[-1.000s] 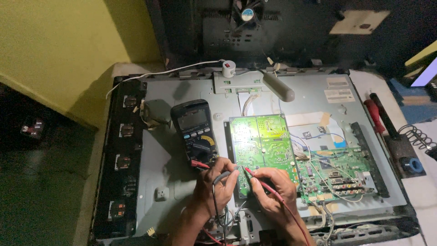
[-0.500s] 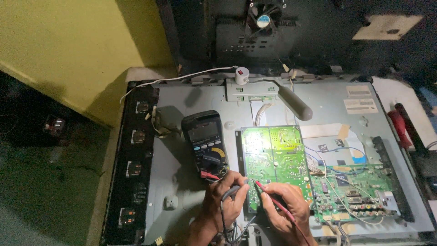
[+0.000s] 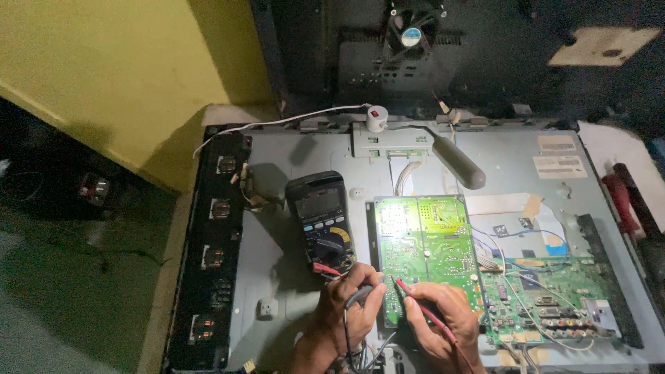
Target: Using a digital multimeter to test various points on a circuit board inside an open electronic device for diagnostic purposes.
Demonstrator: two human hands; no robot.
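Note:
My left hand (image 3: 350,305) grips a black test probe (image 3: 360,296) at the lower left edge of a green circuit board (image 3: 426,246). My right hand (image 3: 436,315) grips a red test probe (image 3: 415,305), its tip touching the same lower left part of the board. Just above my left hand lies a black multimeter (image 3: 322,221) with a yellow dial ring, resting on the grey metal back panel (image 3: 298,159) of an opened flat screen. The probe leads run down past my wrists.
A second green board (image 3: 547,298) with connectors and wires sits to the right. A lit lamp head (image 3: 457,163) on a white cable lies above the boards. A black frame strip (image 3: 215,242) edges the panel's left side. Red-handled tools (image 3: 620,201) lie far right.
The view has shifted, so the panel and boards sit further right and lower in frame. Both hands stay on the probes at the board's lower left edge.

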